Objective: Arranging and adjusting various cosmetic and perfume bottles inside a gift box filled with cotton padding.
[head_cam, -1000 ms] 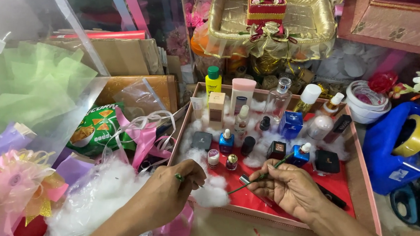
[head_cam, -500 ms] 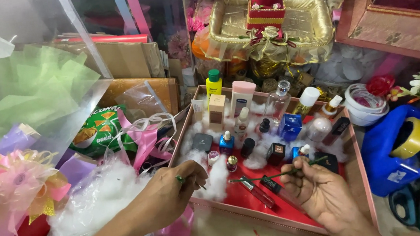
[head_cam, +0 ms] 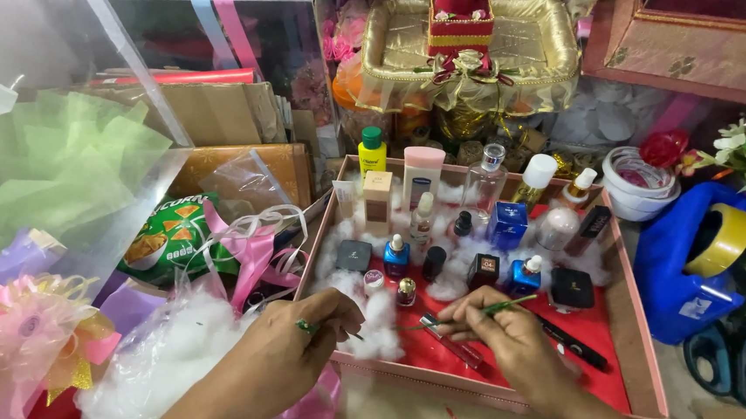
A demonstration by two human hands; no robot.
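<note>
We work over a pink tray (head_cam: 636, 340) with a red lining, filled with small cosmetic bottles, jars and compacts set among tufts of white cotton stuffing (head_cam: 379, 323). Our left hand (head_cam: 299, 341) is closed, fingertips pinched on a small green piece, and it rests at the tray's near left edge, touching the cotton. Our right hand (head_cam: 500, 332) is closed in a pinch around a thin green stick (head_cam: 502, 307), which lies nearly level and points toward the left hand; its tip is just above the red lining. Under the right hand lies a slim clear tube with a red end (head_cam: 448, 340), flat on the lining, and a dark pencil-like tube (head_cam: 571, 344) lies just to its right.

Farther back in the tray stand a yellow bottle with a green cap (head_cam: 372, 151), a pink tube (head_cam: 423, 175), a clear glass bottle (head_cam: 485, 180) and a blue perfume bottle (head_cam: 507, 225). To the right of the tray sit a blue tape dispenser with a yellow roll (head_cam: 696, 266) and black-handled scissors (head_cam: 734, 359). To the left we see a bag of white stuffing (head_cam: 165, 364), a green snack packet (head_cam: 169, 237) and pink ribbon (head_cam: 253, 248). Behind the tray stands a gold-wrapped basket (head_cam: 467, 50) with a red box on top
</note>
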